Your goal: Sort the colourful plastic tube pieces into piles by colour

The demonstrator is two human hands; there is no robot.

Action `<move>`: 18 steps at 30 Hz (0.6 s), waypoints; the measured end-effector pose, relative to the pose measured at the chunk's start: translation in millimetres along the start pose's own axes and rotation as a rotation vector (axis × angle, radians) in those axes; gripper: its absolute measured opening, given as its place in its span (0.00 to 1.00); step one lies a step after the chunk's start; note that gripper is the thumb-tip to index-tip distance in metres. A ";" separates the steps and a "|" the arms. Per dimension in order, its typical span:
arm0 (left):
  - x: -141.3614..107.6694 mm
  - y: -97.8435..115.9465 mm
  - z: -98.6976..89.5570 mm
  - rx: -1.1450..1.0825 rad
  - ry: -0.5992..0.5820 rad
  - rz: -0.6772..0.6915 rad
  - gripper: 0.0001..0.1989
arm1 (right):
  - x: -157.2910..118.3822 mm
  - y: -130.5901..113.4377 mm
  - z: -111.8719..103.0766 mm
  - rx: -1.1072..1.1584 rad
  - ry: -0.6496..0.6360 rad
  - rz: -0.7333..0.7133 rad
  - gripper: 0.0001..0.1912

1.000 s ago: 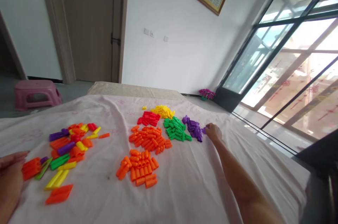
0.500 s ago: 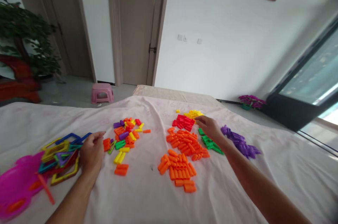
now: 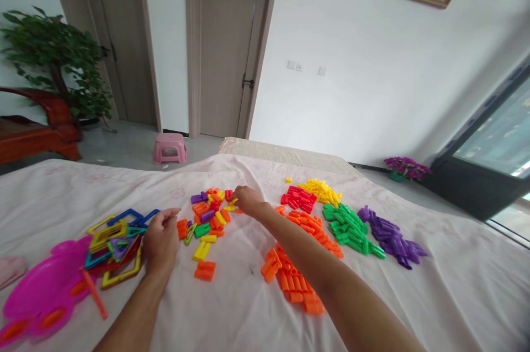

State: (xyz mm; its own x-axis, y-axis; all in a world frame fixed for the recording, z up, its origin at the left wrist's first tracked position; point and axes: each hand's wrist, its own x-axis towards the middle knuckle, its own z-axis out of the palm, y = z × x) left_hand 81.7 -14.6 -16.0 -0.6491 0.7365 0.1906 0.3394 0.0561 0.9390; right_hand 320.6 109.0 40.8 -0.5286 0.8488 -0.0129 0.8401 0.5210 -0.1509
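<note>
My right hand (image 3: 247, 201) reaches to the right edge of a mixed pile of small plastic tube pieces (image 3: 207, 215). Its fingers are closed on a yellow tube piece (image 3: 233, 202), partly hidden by the fingertips. My left hand (image 3: 160, 238) rests on the cloth between the mixed pile and some magnetic frame tiles (image 3: 108, 238). Its fingers are loosely curled and apart, with nothing seen in them. Sorted by colour on the right are yellow pieces (image 3: 321, 192), red pieces (image 3: 298, 199), green pieces (image 3: 346, 227), purple pieces (image 3: 389, 236) and orange pieces (image 3: 296, 280), the last partly behind my right forearm.
A magenta plastic tray (image 3: 45, 285) lies at the left, with an orange stick (image 3: 95, 295) beside it. A pale patterned cloth (image 3: 232, 313) covers the surface. Beyond it stand a pink stool (image 3: 170, 147), a wooden chair (image 3: 49, 125) and a potted plant (image 3: 62, 64).
My right hand has moved left from beside the yellow and red piles to the mixed pile, uncovering the green pieces. My left hand stays beside the tiles. The view has shifted slightly.
</note>
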 end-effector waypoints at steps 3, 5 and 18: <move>-2.5 3.8 -1.0 0.003 0.004 -0.018 0.15 | 0.9 -1.4 4.3 -0.015 0.000 0.017 0.14; -4.1 6.0 -2.1 0.000 0.005 -0.033 0.16 | -2.9 1.1 3.6 0.010 0.020 0.036 0.13; 0.8 -6.1 -0.4 0.113 0.010 -0.028 0.15 | -104.0 198.4 -67.2 -0.020 0.324 0.622 0.16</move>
State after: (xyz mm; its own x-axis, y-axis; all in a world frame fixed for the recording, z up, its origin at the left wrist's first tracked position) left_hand 78.8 -14.6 -21.5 -0.6660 0.7267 0.1686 0.3952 0.1521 0.9059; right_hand 550.3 130.1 78.6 0.1114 0.9725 0.2045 0.9786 -0.0715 -0.1929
